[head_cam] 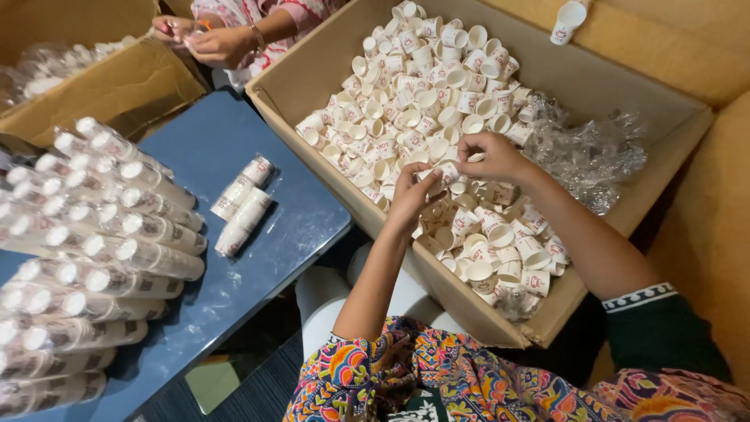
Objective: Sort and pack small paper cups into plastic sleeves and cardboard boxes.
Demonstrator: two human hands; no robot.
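Small white paper cups (447, 173), pinched between both hands over the middle of the cardboard box (672, 117), held above the loose heap (414, 86) so more could be nested in. Left hand (412, 195) curled shut around the short stack's base; right hand (494, 156) closed on its top, fingertips (461, 153) nipping the rim. Crumpled clear plastic wrap (586, 156) bunched against the box's right wall. Farther left, on the blue tabletop (305, 227), two wrapped sleeves of cups (244, 205) near its right edge, many more sleeves (94, 242) piled along the left edge. At the far corner, another person's hands (211, 41) busy beside a second box (117, 86).
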